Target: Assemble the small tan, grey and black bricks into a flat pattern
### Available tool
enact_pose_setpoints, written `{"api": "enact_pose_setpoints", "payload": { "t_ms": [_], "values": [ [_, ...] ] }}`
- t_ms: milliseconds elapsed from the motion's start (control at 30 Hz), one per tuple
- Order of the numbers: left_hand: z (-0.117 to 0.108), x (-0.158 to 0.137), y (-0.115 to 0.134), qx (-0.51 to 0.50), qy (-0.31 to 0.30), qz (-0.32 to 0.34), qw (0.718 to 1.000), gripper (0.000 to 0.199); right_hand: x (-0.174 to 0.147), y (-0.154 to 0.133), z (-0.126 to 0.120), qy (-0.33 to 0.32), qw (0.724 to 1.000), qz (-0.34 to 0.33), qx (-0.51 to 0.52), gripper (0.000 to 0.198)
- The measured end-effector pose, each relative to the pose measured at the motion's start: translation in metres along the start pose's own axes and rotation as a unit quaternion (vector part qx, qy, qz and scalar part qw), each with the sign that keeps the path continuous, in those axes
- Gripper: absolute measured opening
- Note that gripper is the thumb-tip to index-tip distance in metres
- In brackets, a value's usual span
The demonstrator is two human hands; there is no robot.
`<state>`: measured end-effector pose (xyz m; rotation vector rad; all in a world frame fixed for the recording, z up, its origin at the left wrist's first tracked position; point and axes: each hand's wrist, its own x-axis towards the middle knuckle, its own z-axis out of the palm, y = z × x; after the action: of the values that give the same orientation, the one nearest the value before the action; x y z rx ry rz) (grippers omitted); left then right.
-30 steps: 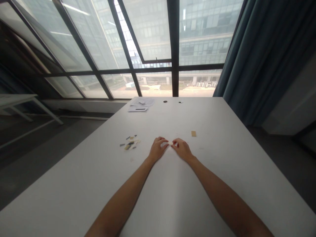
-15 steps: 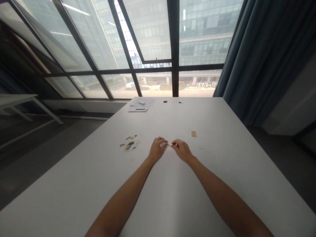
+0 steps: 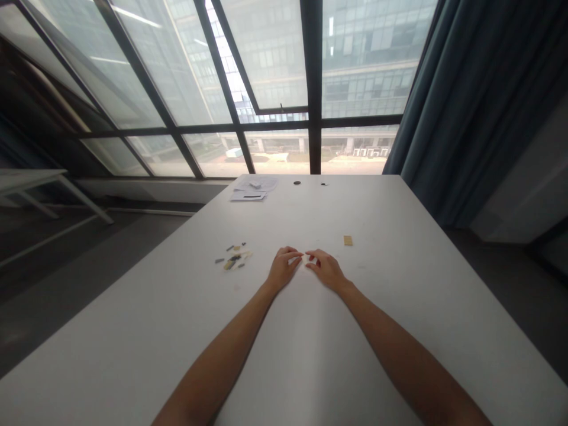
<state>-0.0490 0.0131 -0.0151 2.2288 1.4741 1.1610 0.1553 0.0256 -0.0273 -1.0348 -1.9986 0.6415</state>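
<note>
My left hand [image 3: 284,266] is closed in a pinch on a small cream building piece [image 3: 304,259] just above the table. Facing it from the other side, my right hand [image 3: 326,267] has its thumb and forefinger parted, close around the piece's right side. The piece is tiny and partly covered by the fingertips, so its exact shape cannot be made out. Left of my hands lies a loose pile of building pieces [image 3: 233,260] in grey, tan, black and cream. A flat tan piece with rows on it [image 3: 348,241] rests beyond my right hand.
The white table [image 3: 284,219] extends to the windows. Papers [image 3: 248,190] with a small white object [image 3: 255,185] lie at the far left. A dark round disc [image 3: 297,183] and a small dark item [image 3: 323,184] are near the far edge. A blue curtain [image 3: 426,118] hangs at right.
My right thumb and forefinger have spread apart from their pinch at the cream piece. My left hand has barely shifted, and the pile and tan piece stay put.
</note>
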Motion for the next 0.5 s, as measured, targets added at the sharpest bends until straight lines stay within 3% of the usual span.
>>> {"api": "enact_pose_setpoints", "payload": {
  "t_ms": [500],
  "values": [
    [0.0021,-0.0008,-0.0028,0.002,-0.002,0.007,1.000,0.019,-0.0010,-0.0058,-0.0032,-0.014,1.000,-0.003,0.001,0.027]
  ]
}}
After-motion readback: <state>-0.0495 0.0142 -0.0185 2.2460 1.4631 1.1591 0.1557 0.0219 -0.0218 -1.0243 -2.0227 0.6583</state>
